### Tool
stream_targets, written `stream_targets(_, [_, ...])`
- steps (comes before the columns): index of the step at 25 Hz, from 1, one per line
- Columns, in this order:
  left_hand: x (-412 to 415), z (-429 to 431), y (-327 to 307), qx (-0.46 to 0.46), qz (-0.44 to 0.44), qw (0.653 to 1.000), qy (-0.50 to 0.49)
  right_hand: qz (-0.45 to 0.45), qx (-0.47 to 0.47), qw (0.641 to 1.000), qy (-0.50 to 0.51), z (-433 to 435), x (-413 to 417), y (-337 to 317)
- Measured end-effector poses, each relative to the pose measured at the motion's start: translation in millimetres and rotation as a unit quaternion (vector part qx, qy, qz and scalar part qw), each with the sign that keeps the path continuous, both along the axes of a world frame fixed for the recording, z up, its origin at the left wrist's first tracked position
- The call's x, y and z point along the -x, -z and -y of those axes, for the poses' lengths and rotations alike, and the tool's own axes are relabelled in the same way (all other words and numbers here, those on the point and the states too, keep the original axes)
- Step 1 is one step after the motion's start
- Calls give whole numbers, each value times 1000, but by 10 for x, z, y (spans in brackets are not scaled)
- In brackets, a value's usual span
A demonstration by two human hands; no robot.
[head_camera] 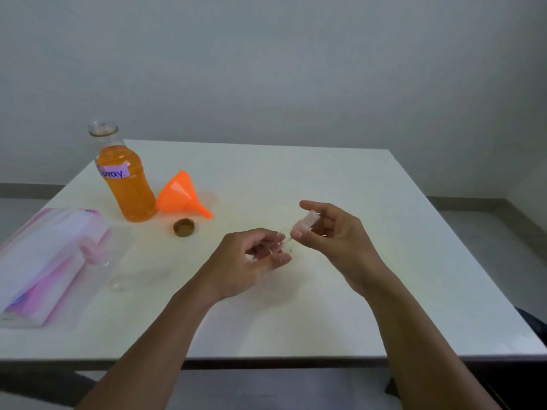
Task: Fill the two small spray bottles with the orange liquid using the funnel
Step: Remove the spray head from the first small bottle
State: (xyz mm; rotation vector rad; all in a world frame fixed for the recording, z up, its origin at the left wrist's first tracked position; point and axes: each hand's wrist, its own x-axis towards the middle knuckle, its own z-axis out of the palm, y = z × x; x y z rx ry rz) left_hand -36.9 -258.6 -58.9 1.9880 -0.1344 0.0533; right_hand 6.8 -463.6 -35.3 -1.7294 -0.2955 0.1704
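Above the middle of the white counter, the left hand curls its fingers around a small clear spray bottle, while the right hand pinches the bottle's pink spray cap between thumb and fingertips, its other fingers half curled. Far left stand the uncapped bottle of orange liquid and, touching it, the orange funnel on its side, with a brown lid just in front. A second clear spray bottle lies near a plastic bag at the left edge.

Orange-liquid bottle uncapped, upright; orange funnel on side, touching it
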Motion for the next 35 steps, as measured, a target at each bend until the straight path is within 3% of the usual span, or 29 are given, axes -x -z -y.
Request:
stream_targets(4, [5, -70, 23, 3, -5, 1000, -11, -37, -39, 998, -38, 95, -26, -65])
stream_targets(11, [19, 14, 38, 10, -31, 999, 12, -7, -95, 995, 9, -40, 20, -32])
stream_targets(17, [31, 26, -17, 113, -109, 984, 84, 19, -210, 977, 2, 210, -43, -173])
stream_targets(23, [13, 168, 8, 121, -94, 985, 81, 35, -324, 935, 135, 931, -170, -420])
stream_targets(27, [-151, 553, 36, 131, -46, 990, 10, -16, -229, 958, 170, 1310, -199, -332])
stream_targets(30, [-346, 930, 99, 108, 3, 994, -1, -75, -71, 981, 162, 1336, -282, -149])
stream_targets(35, [-562, 1297, 194, 102, 24, 994, -31, -58, 157, 966, 196, 1198, -483, 191])
